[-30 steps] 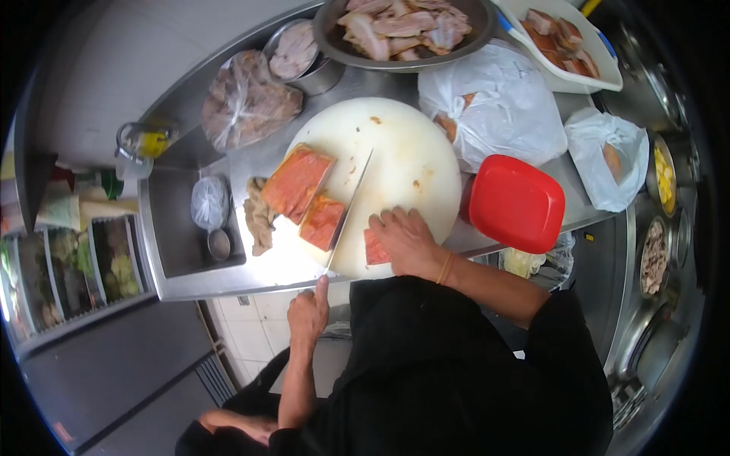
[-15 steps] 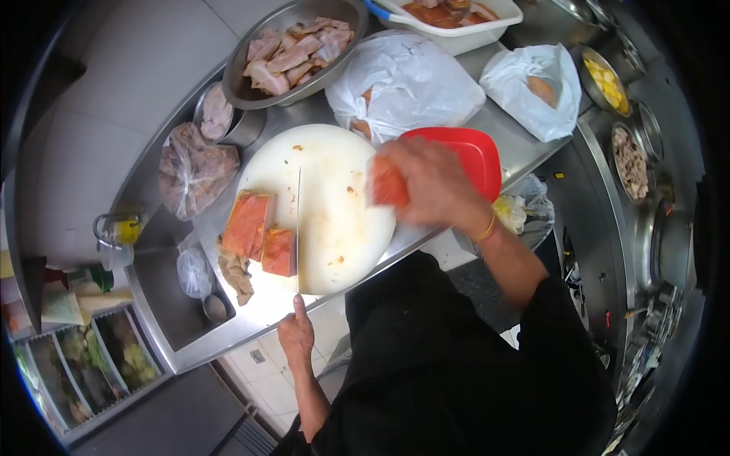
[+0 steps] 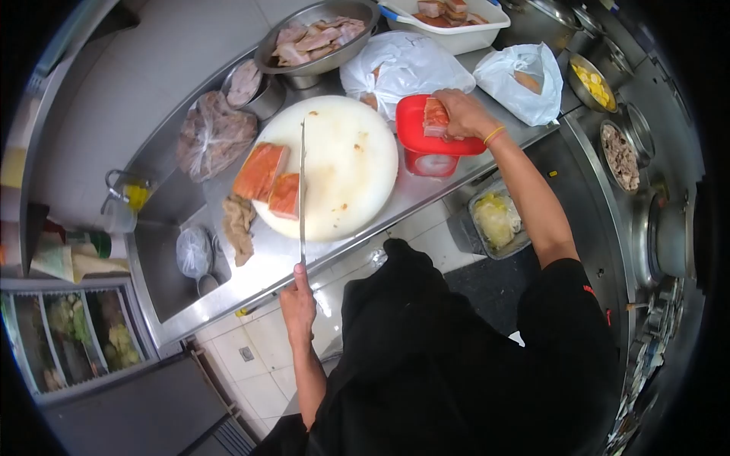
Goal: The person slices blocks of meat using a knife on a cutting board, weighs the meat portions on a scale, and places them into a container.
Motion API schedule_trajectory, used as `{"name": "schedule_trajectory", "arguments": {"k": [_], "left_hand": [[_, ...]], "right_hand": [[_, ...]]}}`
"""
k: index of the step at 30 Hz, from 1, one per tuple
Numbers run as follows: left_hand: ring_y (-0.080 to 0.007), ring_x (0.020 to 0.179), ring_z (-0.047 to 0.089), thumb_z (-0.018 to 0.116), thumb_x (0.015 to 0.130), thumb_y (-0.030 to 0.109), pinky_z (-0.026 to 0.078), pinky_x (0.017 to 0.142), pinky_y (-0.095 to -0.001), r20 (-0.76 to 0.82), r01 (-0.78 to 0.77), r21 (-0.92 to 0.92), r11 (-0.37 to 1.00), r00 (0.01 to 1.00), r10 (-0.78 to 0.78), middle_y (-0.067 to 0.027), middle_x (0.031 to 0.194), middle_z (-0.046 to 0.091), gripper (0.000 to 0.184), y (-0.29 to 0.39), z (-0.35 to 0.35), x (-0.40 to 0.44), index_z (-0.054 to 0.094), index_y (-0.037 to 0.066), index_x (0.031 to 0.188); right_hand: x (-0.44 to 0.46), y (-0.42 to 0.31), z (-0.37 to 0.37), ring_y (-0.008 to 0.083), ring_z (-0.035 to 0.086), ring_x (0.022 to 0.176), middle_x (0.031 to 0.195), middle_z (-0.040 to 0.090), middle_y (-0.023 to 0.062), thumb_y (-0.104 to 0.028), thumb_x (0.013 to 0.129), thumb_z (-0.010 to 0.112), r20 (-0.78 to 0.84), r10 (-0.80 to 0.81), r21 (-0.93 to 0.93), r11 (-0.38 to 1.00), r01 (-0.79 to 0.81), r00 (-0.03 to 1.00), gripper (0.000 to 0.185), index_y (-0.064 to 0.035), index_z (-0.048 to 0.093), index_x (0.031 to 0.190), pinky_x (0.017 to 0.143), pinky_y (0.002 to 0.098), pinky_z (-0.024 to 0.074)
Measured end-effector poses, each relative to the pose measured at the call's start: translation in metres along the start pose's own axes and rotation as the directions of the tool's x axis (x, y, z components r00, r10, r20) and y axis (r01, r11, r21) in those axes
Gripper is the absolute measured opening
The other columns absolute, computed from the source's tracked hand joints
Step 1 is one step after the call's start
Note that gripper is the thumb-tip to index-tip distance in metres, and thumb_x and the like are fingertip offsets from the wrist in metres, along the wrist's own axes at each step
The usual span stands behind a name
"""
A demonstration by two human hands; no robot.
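A long knife (image 3: 303,190) is upright on edge across the round white cutting board (image 3: 357,182), its handle in my left hand (image 3: 299,308), which is closed. A block of reddish-skinned meat (image 3: 435,118) is gripped in my right hand (image 3: 465,114), at the red tray (image 3: 411,129) of a kitchen scale (image 3: 432,164) with a round dial. Two more pieces lie on the board left of the blade: a larger meat slab (image 3: 261,171) and a smaller meat block (image 3: 285,196). The smaller one is beside the knife. A crumpled brown cloth (image 3: 238,228) lies by the board's left edge.
Behind the board stand a metal bowl of meat slices (image 3: 315,64), a white plastic bag (image 3: 403,68) and a white tub (image 3: 456,38). A second bag (image 3: 521,83) sits at right. A sink (image 3: 171,258) lies left, and a bin (image 3: 494,224) is below the counter edge.
My right hand has carried the meat block from over the board rightward to the scale's red tray. My left hand keeps hold of the knife. The view has shifted slightly.
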State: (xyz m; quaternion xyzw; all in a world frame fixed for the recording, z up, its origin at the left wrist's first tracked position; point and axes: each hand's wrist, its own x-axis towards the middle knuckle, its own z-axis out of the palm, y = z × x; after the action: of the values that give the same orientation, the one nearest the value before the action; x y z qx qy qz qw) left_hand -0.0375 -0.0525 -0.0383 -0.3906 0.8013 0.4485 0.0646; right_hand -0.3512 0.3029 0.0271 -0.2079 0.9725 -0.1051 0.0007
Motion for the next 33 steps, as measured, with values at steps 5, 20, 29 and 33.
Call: {"name": "schedule_trajectory", "arguments": {"k": [5,20,29,33], "left_hand": [[-0.0117,0.047,0.039,0.041,0.100,0.065,0.033,0.044,-0.0321,-0.017,-0.010,-0.211,0.977,1.000,0.006,-0.0005,0.051,0.040,0.074,-0.017,-0.010,-0.033,0.046,0.005,0.058],[-0.0140,0.038,0.042,0.032,0.097,0.074,0.033,0.036,-0.0297,0.033,0.036,-0.379,0.925,0.999,-0.025,-0.0018,0.048,0.041,0.079,-0.045,0.008,-0.065,0.047,0.006,0.061],[-0.0144,0.038,0.043,0.031,0.097,0.074,0.033,0.037,-0.0293,0.064,-0.015,-0.348,0.937,0.997,0.040,-0.0023,0.049,0.042,0.080,-0.034,0.016,-0.058,0.050,0.005,0.064],[-0.0141,0.038,0.042,0.032,0.097,0.075,0.033,0.037,-0.0291,0.058,-0.021,-0.362,0.932,0.997,0.045,-0.0022,0.049,0.042,0.079,-0.034,0.015,-0.057,0.050,0.005,0.064]], "right_hand": [[-0.015,-0.072,0.032,0.0368,0.054,0.122,0.126,0.061,0.0188,-0.020,0.075,0.078,-0.405,-0.298,0.207,0.891,0.404,0.864,0.059,-0.0026,0.059,0.128,0.106,0.0440,0.0430],[-0.071,-0.178,0.176,0.0317,0.063,0.097,0.093,0.066,0.0153,-0.001,0.073,0.059,-0.303,-0.510,0.227,0.782,0.580,0.805,0.011,-0.0021,0.068,0.078,0.083,0.0410,0.0540],[-0.055,-0.207,0.168,0.0370,0.065,0.091,0.085,0.069,0.0228,0.001,0.072,0.062,-0.204,-0.314,0.269,0.892,0.362,0.927,0.011,0.0007,0.072,0.078,0.082,0.0422,0.0550],[-0.085,-0.179,0.156,0.0390,0.065,0.087,0.086,0.067,0.0213,0.003,0.069,0.063,-0.253,-0.222,0.386,0.869,0.308,0.942,0.014,-0.0011,0.071,0.080,0.078,0.0456,0.0539]]}}
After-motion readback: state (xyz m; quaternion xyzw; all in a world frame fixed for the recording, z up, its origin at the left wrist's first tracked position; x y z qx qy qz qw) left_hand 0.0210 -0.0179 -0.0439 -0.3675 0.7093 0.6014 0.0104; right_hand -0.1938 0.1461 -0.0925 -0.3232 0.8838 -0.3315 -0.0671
